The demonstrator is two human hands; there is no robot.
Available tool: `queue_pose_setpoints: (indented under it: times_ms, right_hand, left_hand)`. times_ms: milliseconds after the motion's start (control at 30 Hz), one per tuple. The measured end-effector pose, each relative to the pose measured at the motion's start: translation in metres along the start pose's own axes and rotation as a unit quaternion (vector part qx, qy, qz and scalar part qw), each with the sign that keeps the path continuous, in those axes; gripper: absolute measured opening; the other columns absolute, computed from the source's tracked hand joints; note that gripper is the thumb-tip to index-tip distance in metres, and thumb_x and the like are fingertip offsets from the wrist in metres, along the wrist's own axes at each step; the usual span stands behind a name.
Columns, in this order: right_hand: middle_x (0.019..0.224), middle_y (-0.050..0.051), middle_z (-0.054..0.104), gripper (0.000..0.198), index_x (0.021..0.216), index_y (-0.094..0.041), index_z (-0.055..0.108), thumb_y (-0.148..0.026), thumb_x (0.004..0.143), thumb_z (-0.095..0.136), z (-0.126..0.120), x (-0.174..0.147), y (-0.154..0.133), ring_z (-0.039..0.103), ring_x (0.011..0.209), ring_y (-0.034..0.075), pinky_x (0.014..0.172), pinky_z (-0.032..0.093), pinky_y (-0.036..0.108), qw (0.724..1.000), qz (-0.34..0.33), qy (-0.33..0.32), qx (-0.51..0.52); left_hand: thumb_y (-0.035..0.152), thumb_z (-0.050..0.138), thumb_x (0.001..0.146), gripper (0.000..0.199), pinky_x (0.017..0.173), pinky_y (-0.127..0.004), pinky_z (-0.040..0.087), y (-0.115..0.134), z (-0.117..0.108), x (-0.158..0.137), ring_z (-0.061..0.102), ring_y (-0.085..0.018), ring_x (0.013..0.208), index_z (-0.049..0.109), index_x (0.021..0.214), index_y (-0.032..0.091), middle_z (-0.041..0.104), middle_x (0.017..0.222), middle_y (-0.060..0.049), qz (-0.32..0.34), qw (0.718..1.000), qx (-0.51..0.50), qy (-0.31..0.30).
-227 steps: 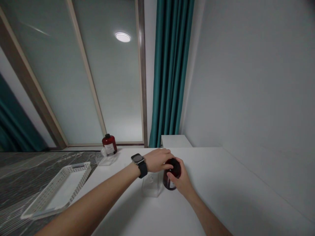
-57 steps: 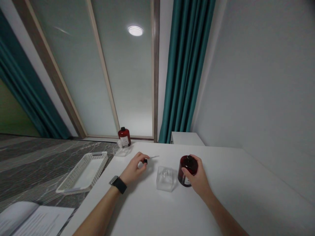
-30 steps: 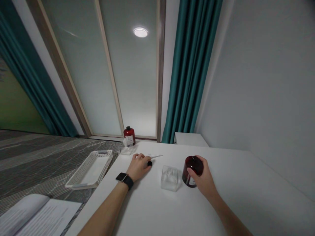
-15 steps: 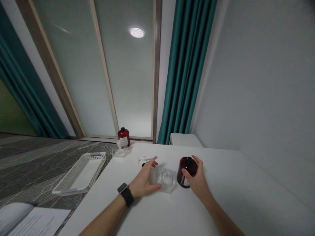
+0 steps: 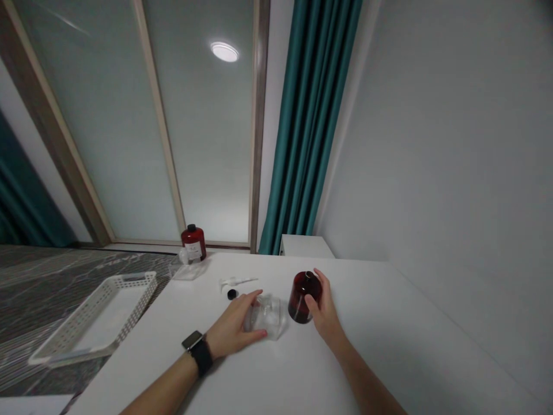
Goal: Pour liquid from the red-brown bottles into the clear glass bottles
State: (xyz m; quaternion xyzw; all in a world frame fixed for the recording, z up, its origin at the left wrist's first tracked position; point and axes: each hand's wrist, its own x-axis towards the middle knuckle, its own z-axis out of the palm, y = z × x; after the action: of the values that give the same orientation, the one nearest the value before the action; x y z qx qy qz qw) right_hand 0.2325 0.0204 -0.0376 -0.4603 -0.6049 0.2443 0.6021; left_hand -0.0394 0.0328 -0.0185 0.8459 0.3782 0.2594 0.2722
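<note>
My right hand (image 5: 325, 314) is wrapped round a dark red-brown bottle (image 5: 298, 305), which stands upright on the white table with no cap on its neck. Thumb and fingers of my left hand (image 5: 233, 328), with a black watch on the wrist, close about the left side of a clear square plastic container (image 5: 272, 320). The container sits just left of the bottle; its inside is hard to make out. Beyond my left hand lie a small black cap (image 5: 232, 294) and a white pump head with a thin tube (image 5: 235, 282).
Another red-brown bottle (image 5: 193, 245), black-capped and labelled, stands at the table's far left corner, with a clear plastic container (image 5: 185, 271) before it. Left of the table (image 5: 276, 386) is a white perforated basket (image 5: 93, 323). A white cabinet (image 5: 306, 246) stands behind, near the teal curtain.
My left hand's fingers have come down onto the clear container. The black cap and pump head show more fully. The whole view has swung right; my right hand still holds the bottle.
</note>
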Motion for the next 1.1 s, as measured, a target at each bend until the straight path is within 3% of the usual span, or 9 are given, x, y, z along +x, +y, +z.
queue_pose_setpoints:
  times_ms: [133,200,300,433,600,767,867,1100]
  right_hand:
    - [0.135,0.014,0.051,0.087,0.143,-0.024,0.028,-0.038,0.071,0.075,0.01,0.0,0.005,0.061,0.115,0.028,0.099,0.051,0.046,0.999,0.036,0.034,0.009]
    - [0.132,0.013,0.052,0.085,0.138,-0.024,0.033,-0.034,0.066,0.078,0.012,0.001,0.004,0.06,0.114,0.028,0.101,0.049,0.049,0.997,0.047,0.057,-0.019]
    - [0.127,0.011,0.055,0.074,0.132,-0.024,0.038,-0.031,0.068,0.076,0.012,0.003,0.0,0.06,0.112,0.028,0.103,0.047,0.049,0.996,0.05,0.063,-0.04]
    - [0.12,0.009,0.058,0.075,0.135,-0.026,0.033,-0.03,0.071,0.073,0.005,0.004,-0.004,0.064,0.104,0.025,0.097,0.052,0.047,0.999,0.042,0.018,-0.002]
    - [0.127,0.01,0.057,0.067,0.131,-0.025,0.041,-0.032,0.071,0.071,0.0,0.004,-0.009,0.062,0.113,0.027,0.099,0.052,0.044,1.0,0.01,-0.016,0.018]
    - [0.129,0.01,0.058,0.069,0.136,-0.025,0.038,-0.031,0.073,0.067,0.006,0.002,-0.015,0.062,0.113,0.026,0.099,0.052,0.043,0.999,0.015,0.0,0.032]
    - [0.125,0.01,0.06,0.073,0.133,-0.025,0.04,-0.029,0.067,0.072,0.009,0.002,-0.015,0.063,0.11,0.027,0.096,0.054,0.045,0.999,0.035,0.005,0.041]
    - [0.122,0.009,0.06,0.069,0.125,-0.024,0.046,-0.024,0.062,0.076,0.017,0.005,-0.011,0.061,0.112,0.029,0.1,0.05,0.048,0.996,0.046,0.075,-0.031]
  left_hand:
    - [0.034,0.075,0.077,0.077,0.103,-0.05,0.044,0.0,0.0,0.001,0.056,-0.034,0.116,0.038,0.143,0.019,0.059,0.127,-0.016,-0.001,1.0,-0.001,-0.001]
    - [0.035,0.075,0.077,0.077,0.104,-0.051,0.044,0.0,0.0,0.0,0.056,-0.034,0.116,0.038,0.143,0.02,0.059,0.129,-0.016,0.001,1.0,-0.004,0.003]
    - [0.035,0.074,0.078,0.078,0.104,-0.05,0.044,-0.001,0.001,0.0,0.057,-0.033,0.115,0.037,0.144,0.022,0.06,0.127,-0.014,0.006,1.0,-0.007,0.008]
    - [0.036,0.075,0.077,0.079,0.103,-0.05,0.044,-0.003,0.001,0.0,0.057,-0.033,0.114,0.036,0.145,0.021,0.061,0.124,-0.014,0.006,1.0,-0.004,0.007]
    - [0.037,0.075,0.077,0.08,0.102,-0.049,0.045,-0.004,0.001,0.0,0.058,-0.032,0.113,0.036,0.145,0.022,0.061,0.124,-0.013,0.01,1.0,-0.002,0.011]
    - [0.037,0.075,0.077,0.08,0.101,-0.049,0.045,-0.003,0.001,0.0,0.058,-0.033,0.113,0.036,0.145,0.021,0.061,0.124,-0.014,0.003,1.0,0.0,0.006]
    - [0.038,0.075,0.078,0.08,0.102,-0.049,0.044,-0.005,0.002,0.0,0.057,-0.033,0.114,0.036,0.145,0.02,0.06,0.127,-0.015,0.004,1.0,-0.001,0.004]
    - [0.041,0.075,0.077,0.082,0.102,-0.05,0.043,-0.013,0.006,0.001,0.056,-0.033,0.114,0.035,0.146,0.022,0.059,0.127,-0.015,0.013,1.0,-0.003,0.006]
